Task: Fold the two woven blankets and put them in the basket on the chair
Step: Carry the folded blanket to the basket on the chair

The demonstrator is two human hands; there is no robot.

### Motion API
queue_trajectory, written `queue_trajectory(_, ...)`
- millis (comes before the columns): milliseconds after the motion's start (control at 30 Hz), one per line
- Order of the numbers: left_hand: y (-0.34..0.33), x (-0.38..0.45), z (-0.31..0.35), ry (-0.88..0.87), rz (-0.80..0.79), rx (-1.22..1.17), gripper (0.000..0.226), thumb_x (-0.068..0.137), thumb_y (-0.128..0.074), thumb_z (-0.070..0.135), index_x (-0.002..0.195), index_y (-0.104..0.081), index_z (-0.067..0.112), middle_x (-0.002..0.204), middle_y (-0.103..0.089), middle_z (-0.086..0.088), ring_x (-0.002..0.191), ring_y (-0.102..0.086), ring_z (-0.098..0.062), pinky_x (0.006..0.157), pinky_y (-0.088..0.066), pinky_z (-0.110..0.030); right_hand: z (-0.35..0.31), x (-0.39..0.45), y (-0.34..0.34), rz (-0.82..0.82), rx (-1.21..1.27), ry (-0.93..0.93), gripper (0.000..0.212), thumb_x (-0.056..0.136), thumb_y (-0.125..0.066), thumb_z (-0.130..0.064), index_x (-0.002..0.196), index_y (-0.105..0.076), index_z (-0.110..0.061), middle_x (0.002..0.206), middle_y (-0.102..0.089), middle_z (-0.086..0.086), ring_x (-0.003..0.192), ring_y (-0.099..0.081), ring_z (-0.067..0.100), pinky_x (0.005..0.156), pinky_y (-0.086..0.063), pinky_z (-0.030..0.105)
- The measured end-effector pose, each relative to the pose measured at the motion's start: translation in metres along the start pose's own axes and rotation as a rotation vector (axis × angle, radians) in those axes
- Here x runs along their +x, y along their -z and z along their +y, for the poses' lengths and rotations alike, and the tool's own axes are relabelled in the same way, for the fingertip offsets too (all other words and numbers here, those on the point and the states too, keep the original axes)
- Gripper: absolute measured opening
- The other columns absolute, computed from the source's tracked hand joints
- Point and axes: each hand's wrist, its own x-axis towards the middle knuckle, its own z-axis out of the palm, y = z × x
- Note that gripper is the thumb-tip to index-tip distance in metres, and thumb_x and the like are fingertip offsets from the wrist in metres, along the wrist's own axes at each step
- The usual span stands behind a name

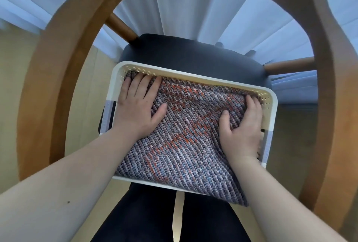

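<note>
Pressing blanket (186, 135) into basket (193, 76), both hands

The basket (190, 76) sat on the chair (186, 53), a folded blanket (186, 135) inside it, one corner spilling over the near rim. Left hand (138, 106) lay on its left side, right hand (242, 127) on its right.

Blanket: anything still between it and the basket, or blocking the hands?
Nothing visible does. The folded blanket already lies in the basket, with its near corner hanging over the front rim. The left hand presses flat on it; the right hand fingers curl at its right edge.
</note>
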Motion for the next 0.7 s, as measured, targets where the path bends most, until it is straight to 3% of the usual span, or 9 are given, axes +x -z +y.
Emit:
queue_trajectory(100,0.011,-0.009,0.01,-0.092,0.068,-0.002,0.071,0.097,-0.029,0.055,0.158,-0.016,0.021,0.162,-0.027,-0.014,0.151,-0.015,-0.031,0.123,0.008,-0.042,-0.001,-0.015,0.001,0.021,-0.247,0.156,0.077,0.091,-0.055,-0.047,0.152,-0.029,-0.009,0.16,-0.022,0.02,0.148,-0.018,0.034,0.116,-0.022,0.048)
queue_trajectory(200,0.012,-0.005,0.022,-0.402,-0.018,0.059,0.071,0.098,-0.017,0.064,0.156,0.008,0.03,0.167,-0.004,-0.007,0.153,0.006,-0.02,0.122,0.011,-0.042,0.007,-0.001,-0.004,-0.058,-0.299,0.145,0.078,0.092,-0.051,-0.05,0.155,-0.025,-0.012,0.16,-0.022,0.02,0.146,-0.021,0.036,0.114,-0.028,0.055)
queue_trajectory(300,0.002,0.009,0.013,-0.383,-0.145,0.107,0.073,0.095,-0.007,0.071,0.15,0.025,0.037,0.162,0.021,0.0,0.148,0.022,-0.017,0.118,0.021,-0.042,0.008,0.009,-0.006,-0.139,-0.232,0.085,0.074,0.094,-0.05,-0.05,0.155,-0.023,-0.017,0.161,-0.021,0.015,0.147,-0.021,0.033,0.115,-0.025,0.051)
queue_trajectory(467,-0.001,0.017,0.013,-0.315,-0.16,0.063,0.08,0.091,-0.018,0.072,0.159,0.0,0.033,0.168,-0.009,-0.001,0.154,-0.007,-0.021,0.123,0.003,-0.046,0.011,0.019,-0.003,-0.143,0.009,-0.003,0.074,0.089,-0.064,-0.044,0.151,-0.031,-0.019,0.155,-0.031,0.003,0.143,-0.027,0.016,0.117,-0.023,0.033)
queue_trajectory(567,0.0,0.02,0.013,-0.306,-0.174,0.042,0.082,0.088,-0.021,0.072,0.16,-0.007,0.033,0.167,-0.016,-0.002,0.153,-0.013,-0.022,0.124,-0.003,-0.049,0.011,0.022,-0.011,-0.038,0.255,-0.119,0.074,0.083,-0.068,-0.041,0.146,-0.039,-0.015,0.143,-0.046,-0.001,0.132,-0.041,0.01,0.116,-0.03,0.029)
queue_trajectory(700,-0.001,0.02,0.011,-0.307,-0.152,-0.003,0.083,0.088,-0.025,0.071,0.159,-0.012,0.032,0.165,-0.021,-0.003,0.152,-0.017,-0.023,0.123,-0.005,-0.048,0.013,0.023,-0.015,0.014,0.352,-0.142,0.059,0.087,-0.065,-0.028,0.141,-0.046,-0.013,0.136,-0.051,-0.002,0.127,-0.046,0.008,0.106,-0.032,0.009)
